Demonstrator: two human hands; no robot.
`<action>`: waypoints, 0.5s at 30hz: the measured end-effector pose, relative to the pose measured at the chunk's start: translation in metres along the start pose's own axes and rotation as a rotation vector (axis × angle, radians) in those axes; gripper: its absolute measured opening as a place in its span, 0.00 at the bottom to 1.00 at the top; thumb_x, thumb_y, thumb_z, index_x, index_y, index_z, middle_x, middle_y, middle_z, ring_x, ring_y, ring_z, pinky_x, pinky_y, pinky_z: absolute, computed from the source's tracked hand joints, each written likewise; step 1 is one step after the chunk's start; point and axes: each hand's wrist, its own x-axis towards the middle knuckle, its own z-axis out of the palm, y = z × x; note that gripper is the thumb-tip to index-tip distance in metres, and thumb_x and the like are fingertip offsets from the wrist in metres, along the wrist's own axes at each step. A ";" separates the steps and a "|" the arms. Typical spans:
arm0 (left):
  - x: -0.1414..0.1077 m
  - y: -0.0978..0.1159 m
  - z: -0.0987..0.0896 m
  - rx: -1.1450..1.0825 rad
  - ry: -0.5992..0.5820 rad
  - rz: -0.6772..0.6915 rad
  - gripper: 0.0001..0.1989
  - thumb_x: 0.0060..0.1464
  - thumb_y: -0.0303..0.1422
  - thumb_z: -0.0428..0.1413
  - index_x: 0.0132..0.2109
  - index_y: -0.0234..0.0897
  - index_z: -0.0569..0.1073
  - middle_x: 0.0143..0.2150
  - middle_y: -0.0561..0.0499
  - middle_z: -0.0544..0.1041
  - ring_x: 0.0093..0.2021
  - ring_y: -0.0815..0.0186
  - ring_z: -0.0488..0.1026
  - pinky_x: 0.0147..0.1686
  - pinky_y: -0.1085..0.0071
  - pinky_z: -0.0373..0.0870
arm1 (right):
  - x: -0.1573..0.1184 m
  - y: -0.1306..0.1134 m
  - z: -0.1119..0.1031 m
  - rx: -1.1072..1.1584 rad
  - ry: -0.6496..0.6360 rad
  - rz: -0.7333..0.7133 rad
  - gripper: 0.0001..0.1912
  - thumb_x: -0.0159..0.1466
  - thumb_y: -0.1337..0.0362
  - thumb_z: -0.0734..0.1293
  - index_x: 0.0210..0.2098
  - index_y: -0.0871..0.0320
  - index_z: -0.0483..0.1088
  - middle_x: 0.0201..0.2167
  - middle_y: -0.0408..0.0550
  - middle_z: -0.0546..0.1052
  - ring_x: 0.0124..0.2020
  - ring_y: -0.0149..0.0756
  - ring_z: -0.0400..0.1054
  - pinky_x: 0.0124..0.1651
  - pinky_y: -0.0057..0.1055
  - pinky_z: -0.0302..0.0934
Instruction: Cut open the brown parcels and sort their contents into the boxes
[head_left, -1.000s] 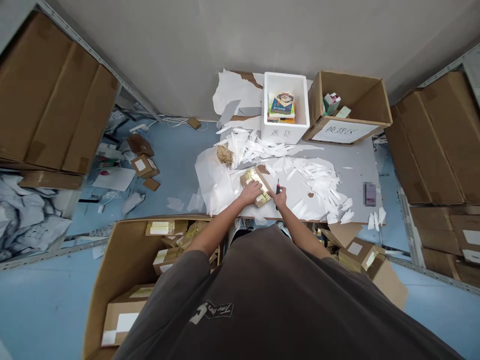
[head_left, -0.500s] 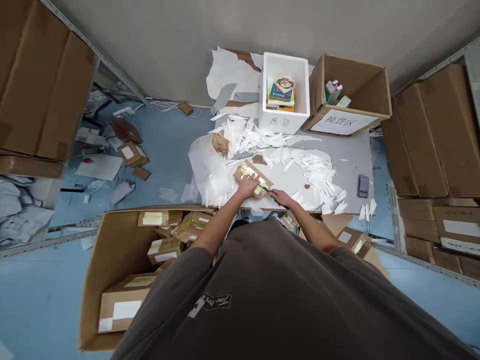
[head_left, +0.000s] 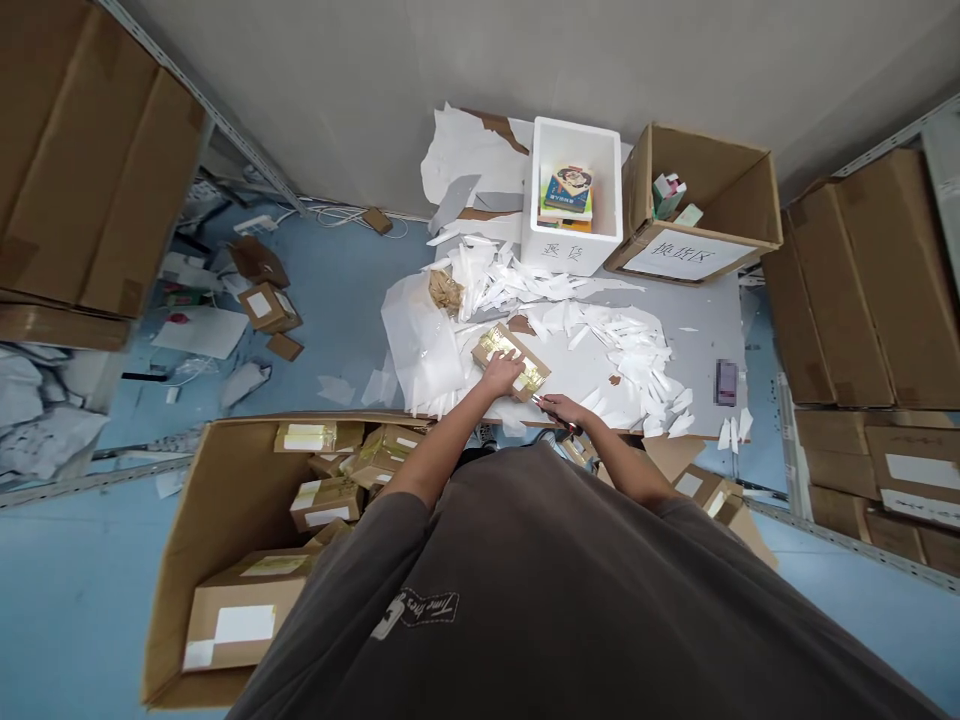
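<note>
A small cardboard box (head_left: 534,362) with shiny yellowish tape lies slanted near the front edge of the work table. My left hand (head_left: 504,372) grips it from above, fingers over its taped top. My right hand (head_left: 562,408) is closed around a utility knife (head_left: 573,429) with a dark and red handle. The knife's tip points toward the box's near right corner; whether they touch I cannot tell. White paper strips (head_left: 634,345) are heaped around the box, and a translucent plastic bag (head_left: 421,345) lies to its left.
At the back of the table (head_left: 701,345) stand a white foam box (head_left: 571,255) with books and an open carton (head_left: 701,262) with small packages. A large carton (head_left: 176,560) full of parcels stands at front left. Shelves with brown cartons (head_left: 847,290) flank both sides.
My right hand has drawn the knife back from the box's top toward me, to its near right corner. My left hand stays on the box. The whole view has shifted slightly.
</note>
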 end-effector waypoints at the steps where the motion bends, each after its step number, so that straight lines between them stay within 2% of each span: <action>1: -0.001 -0.001 0.000 -0.020 0.005 -0.001 0.40 0.47 0.40 0.76 0.67 0.45 0.75 0.77 0.43 0.68 0.78 0.43 0.60 0.75 0.46 0.55 | -0.005 0.002 -0.001 -0.007 0.024 -0.011 0.23 0.61 0.41 0.76 0.32 0.53 0.72 0.24 0.44 0.75 0.30 0.42 0.70 0.35 0.35 0.67; 3: -0.001 -0.005 -0.001 -0.076 0.041 -0.006 0.39 0.56 0.42 0.71 0.72 0.47 0.71 0.76 0.45 0.69 0.77 0.47 0.62 0.75 0.50 0.58 | -0.015 0.007 -0.006 -0.018 0.087 -0.037 0.23 0.61 0.40 0.75 0.31 0.52 0.71 0.23 0.42 0.75 0.30 0.42 0.70 0.35 0.35 0.67; 5: 0.002 -0.011 -0.002 -0.099 0.089 -0.022 0.40 0.59 0.40 0.69 0.75 0.48 0.67 0.77 0.45 0.68 0.78 0.47 0.60 0.75 0.50 0.58 | -0.025 0.012 -0.012 -0.037 0.133 -0.051 0.24 0.64 0.39 0.72 0.30 0.52 0.70 0.23 0.41 0.74 0.29 0.41 0.69 0.36 0.34 0.66; 7: 0.011 -0.017 -0.003 -0.081 0.107 -0.044 0.46 0.54 0.40 0.72 0.77 0.49 0.65 0.80 0.44 0.62 0.81 0.43 0.52 0.77 0.43 0.51 | -0.033 0.014 -0.016 -0.067 0.161 -0.054 0.24 0.68 0.38 0.68 0.32 0.51 0.70 0.23 0.41 0.74 0.29 0.41 0.68 0.36 0.34 0.65; 10: 0.027 -0.024 -0.003 -0.062 0.069 -0.070 0.56 0.45 0.44 0.77 0.78 0.50 0.63 0.83 0.43 0.54 0.83 0.37 0.40 0.78 0.33 0.40 | -0.039 0.012 -0.014 -0.118 0.189 -0.046 0.23 0.73 0.40 0.61 0.38 0.51 0.73 0.25 0.42 0.75 0.32 0.43 0.70 0.40 0.35 0.65; 12: 0.034 -0.026 -0.002 -0.052 0.057 -0.067 0.53 0.47 0.47 0.75 0.77 0.50 0.65 0.82 0.43 0.56 0.83 0.37 0.39 0.78 0.32 0.39 | -0.039 0.008 -0.007 -0.155 0.205 -0.045 0.21 0.76 0.44 0.59 0.44 0.50 0.75 0.30 0.43 0.79 0.37 0.44 0.73 0.45 0.36 0.66; 15: 0.033 -0.024 0.003 -0.032 0.113 -0.047 0.41 0.59 0.48 0.69 0.75 0.47 0.69 0.80 0.41 0.62 0.83 0.39 0.42 0.78 0.34 0.41 | -0.034 0.005 0.007 -0.227 0.246 -0.092 0.18 0.76 0.52 0.59 0.54 0.50 0.76 0.47 0.49 0.83 0.50 0.47 0.75 0.55 0.38 0.66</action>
